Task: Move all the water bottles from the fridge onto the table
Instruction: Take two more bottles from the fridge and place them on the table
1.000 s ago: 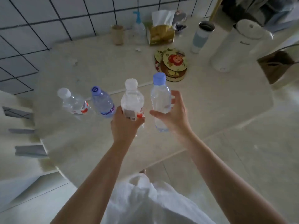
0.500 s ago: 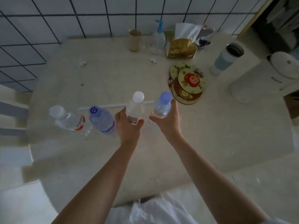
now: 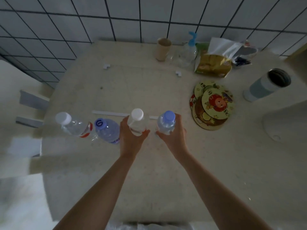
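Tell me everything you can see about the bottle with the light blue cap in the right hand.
The light-blue-capped bottle is small, of clear plastic, cap closed. It stands roughly upright above the beige table, rightmost in a row of four bottles. The right hand holds its lower body; whether its base touches the table is hidden.

A "G"-like swirl mark stands on the blue cap of the bottle just left of the left hand; its side label and the coasters' print are too blurred to read.
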A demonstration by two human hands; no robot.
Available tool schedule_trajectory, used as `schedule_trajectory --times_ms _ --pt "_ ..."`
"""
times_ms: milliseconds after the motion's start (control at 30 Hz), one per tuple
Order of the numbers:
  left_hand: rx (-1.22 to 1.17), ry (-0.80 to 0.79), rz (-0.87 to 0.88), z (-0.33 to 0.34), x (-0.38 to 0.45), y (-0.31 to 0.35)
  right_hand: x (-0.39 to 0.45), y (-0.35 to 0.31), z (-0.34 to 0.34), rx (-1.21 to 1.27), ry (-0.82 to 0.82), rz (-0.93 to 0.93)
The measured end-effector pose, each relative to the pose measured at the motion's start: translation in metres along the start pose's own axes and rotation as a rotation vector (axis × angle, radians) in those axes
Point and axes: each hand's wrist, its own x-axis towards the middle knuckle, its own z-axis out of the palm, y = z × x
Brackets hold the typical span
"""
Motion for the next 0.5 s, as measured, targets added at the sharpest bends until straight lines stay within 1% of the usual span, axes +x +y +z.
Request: schedule_trajectory --times_ms 167,300,400,500 --pt "-0.023 0.023 -0.07 0.004 -0.004 0.005 0.0 0.005 -0.004 0.003 -0.057 -0.024" --pt "-0.047 -0.006 -0.15 0.009 -0.016 -0.001 0.0 0.006 -0.003 -0.003 -0.089 -0.007" --pt "-0.049 -0.025 -0.171 0.008 -0.026 -0.008 -0.004 0.012 -0.005 0.001 -0.12 0.063" --pt "-0.075 0.012 -0.24 -0.001 -0.04 -0.009 -0.012 0.026 -0.007 -0.013 -0.143 0.206"
